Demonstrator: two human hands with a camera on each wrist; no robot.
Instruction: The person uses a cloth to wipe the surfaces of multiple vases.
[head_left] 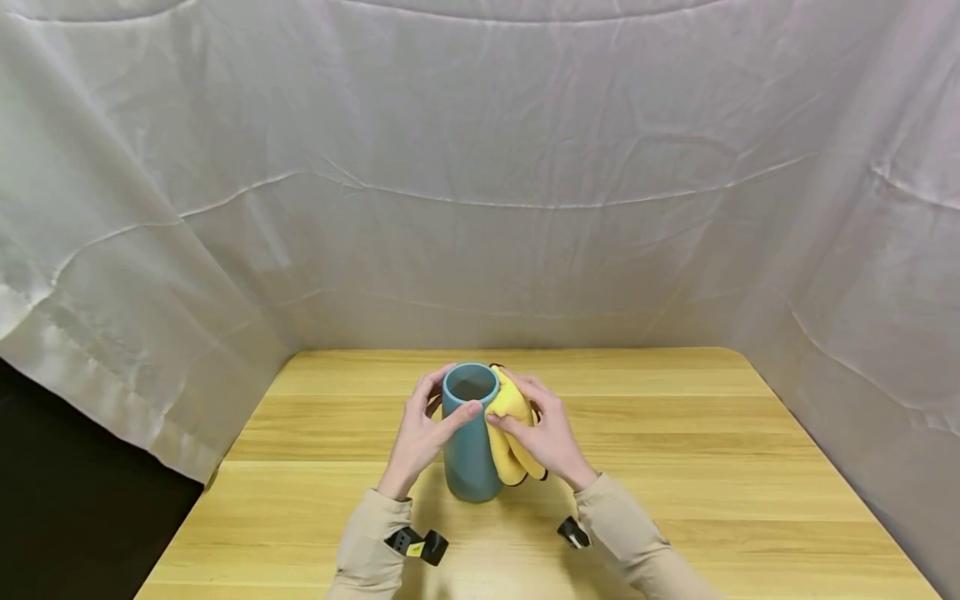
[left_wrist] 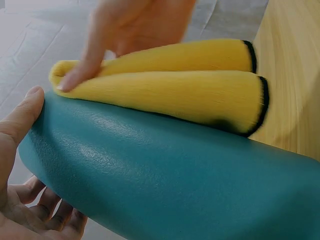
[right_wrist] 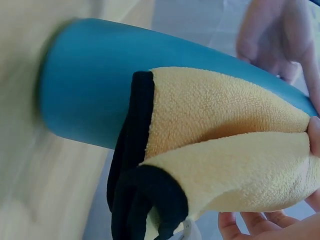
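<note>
A tall blue-green vase (head_left: 469, 462) stands upright on the table, its round mouth uppermost. My left hand (head_left: 417, 433) grips it near the rim, thumb on the near side and fingers round the far left side. In my right hand (head_left: 551, 429) is a folded yellow cloth (head_left: 504, 454) with black edging, pinched at the top between thumb and fingers. Against the vase's right side lies the cloth, its lower folds hanging down. The right wrist view shows the thick terry-like folds of the cloth (right_wrist: 210, 105) overlapping the vase (right_wrist: 95, 75).
The light wooden table (head_left: 720, 467) spreads out on both sides of the vase. Pale grey curtains (head_left: 510, 250) hang behind it and along the sides. A dark area (head_left: 75, 500) lies beyond the left edge. Each sleeve carries a small black wrist camera (head_left: 418, 546).
</note>
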